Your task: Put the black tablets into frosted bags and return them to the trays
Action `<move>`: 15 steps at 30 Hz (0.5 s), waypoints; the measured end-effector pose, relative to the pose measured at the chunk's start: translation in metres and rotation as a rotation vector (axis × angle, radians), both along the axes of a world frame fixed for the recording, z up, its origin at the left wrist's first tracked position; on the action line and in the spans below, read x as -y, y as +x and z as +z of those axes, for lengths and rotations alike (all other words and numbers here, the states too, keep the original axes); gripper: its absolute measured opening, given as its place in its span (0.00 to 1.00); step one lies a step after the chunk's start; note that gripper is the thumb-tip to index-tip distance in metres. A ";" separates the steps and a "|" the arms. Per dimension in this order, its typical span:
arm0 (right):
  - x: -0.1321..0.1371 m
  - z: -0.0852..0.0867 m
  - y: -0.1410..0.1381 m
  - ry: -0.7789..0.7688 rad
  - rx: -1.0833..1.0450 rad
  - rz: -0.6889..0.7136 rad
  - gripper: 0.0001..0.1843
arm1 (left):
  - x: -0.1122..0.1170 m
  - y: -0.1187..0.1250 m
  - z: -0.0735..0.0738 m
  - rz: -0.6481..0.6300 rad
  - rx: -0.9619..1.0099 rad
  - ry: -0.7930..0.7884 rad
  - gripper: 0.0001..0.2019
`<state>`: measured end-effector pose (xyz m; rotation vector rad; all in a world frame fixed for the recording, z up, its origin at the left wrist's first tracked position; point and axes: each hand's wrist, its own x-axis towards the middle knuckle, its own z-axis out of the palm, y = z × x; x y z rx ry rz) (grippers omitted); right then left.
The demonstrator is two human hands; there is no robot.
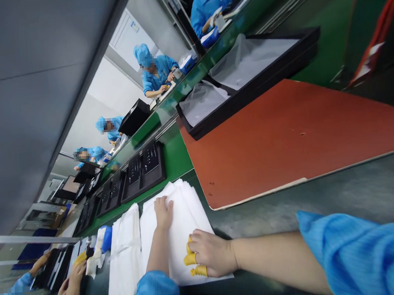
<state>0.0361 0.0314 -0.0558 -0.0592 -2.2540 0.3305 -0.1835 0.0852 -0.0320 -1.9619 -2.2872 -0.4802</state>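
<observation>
A stack of thin white sheets (187,210), slightly fanned at its far edge, lies in front of me on the dark tabletop. My left hand (163,212) rests on the upper part of the stack, fingers flat and thumb apart. Nearer to me, my right hand (213,254) lies on the same stack with its fingers bent and a little apart. Yellow finger cots (190,258) cover several of its fingertips. Neither hand shows anything lifted in it. A second pile of white sheets (125,254) lies just left of the stack.
A red-brown board (283,133) lies right of the sheets. A black tray (247,93) with translucent film stands on its far edge. Black trays (143,171) line the green belt (175,153). At left, a co-worker's hands (76,277) are near dark, upright pieces; other people sit across.
</observation>
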 end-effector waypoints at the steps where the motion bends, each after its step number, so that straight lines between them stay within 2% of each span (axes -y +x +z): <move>1: -0.001 -0.002 -0.001 -0.005 0.010 -0.016 0.16 | -0.006 -0.003 0.000 -0.008 0.021 0.018 0.10; 3: -0.002 -0.006 -0.004 -0.014 0.021 -0.035 0.16 | -0.017 -0.007 -0.001 -0.023 0.060 0.033 0.05; 10: 0.000 -0.013 -0.010 -0.041 0.009 0.014 0.14 | -0.041 -0.022 -0.002 -0.032 0.102 0.058 0.04; 12: 0.000 -0.014 -0.011 -0.060 0.010 0.001 0.13 | -0.047 -0.024 -0.002 -0.022 0.099 0.035 0.02; 15: -0.002 -0.013 -0.012 -0.075 0.034 -0.042 0.13 | -0.052 -0.022 0.001 -0.027 0.058 -0.022 0.04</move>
